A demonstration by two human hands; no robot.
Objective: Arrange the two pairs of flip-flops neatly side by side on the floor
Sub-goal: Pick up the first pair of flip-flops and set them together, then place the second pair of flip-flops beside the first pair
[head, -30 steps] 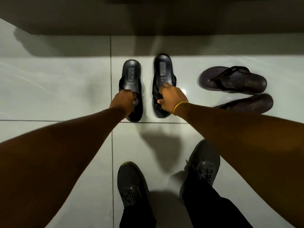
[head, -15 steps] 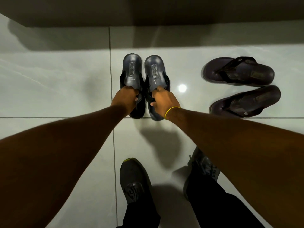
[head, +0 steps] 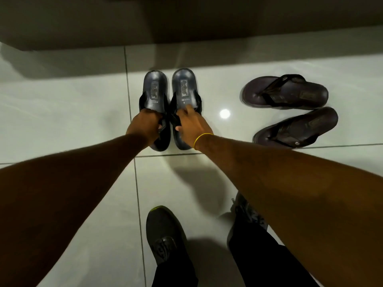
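Two black slide sandals stand side by side on the white tiled floor, heels away from me: the left black sandal (head: 155, 88) and the right black sandal (head: 184, 88), their sides almost touching. My left hand (head: 145, 126) is closed around the strap of the left one. My right hand (head: 191, 126), with a yellow band at the wrist, lies over the right one's strap with its fingers loosening and spread. To the right lie two dark brown flip-flops pointing sideways: the far brown flip-flop (head: 286, 93) and the near brown flip-flop (head: 296, 128), angled apart.
A dark wall base (head: 186, 21) runs along the back behind the sandals. My own feet in dark sneakers (head: 163, 235) stand on the tiles near the bottom. A bright light reflection (head: 224, 113) shows on the floor between the two pairs.
The right black sandal has slid left until it sits close beside the left one. My right hand's fingers have loosened on its strap. The left hand keeps its grip.
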